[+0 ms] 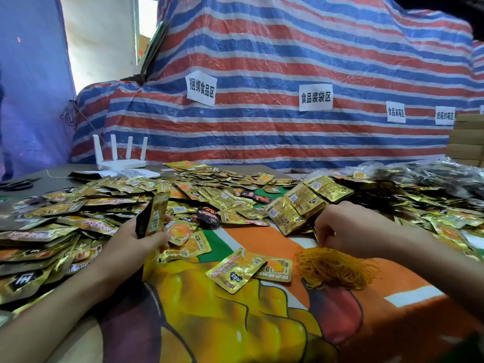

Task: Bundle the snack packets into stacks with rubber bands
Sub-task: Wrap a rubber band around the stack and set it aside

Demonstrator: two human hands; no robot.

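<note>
Head view. Left hand (136, 239), at 8 o'clock, grips a small upright stack of packets (153, 214). Right hand (345, 226), at 4 o'clock, curls its fingers at the rubber bands (337, 268); whether it pinches one cannot be told. Loose packets (78, 218) cover the surface (235, 323) from 9 to 3 o'clock. The foil is probably light, slippery and pliant: clamp the stack across its flat faces.

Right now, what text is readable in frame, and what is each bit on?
"捆绑食品区": leftmost paper sign, stuck on the striped tarp.
"食品装袋区": second paper sign, same tarp.
"食品装箱区": third paper sign, same tarp.
"纸箱封箱区": fourth paper sign; small, so this reading is less sure.
snack packets: the print is too blurred and small to read.
</note>
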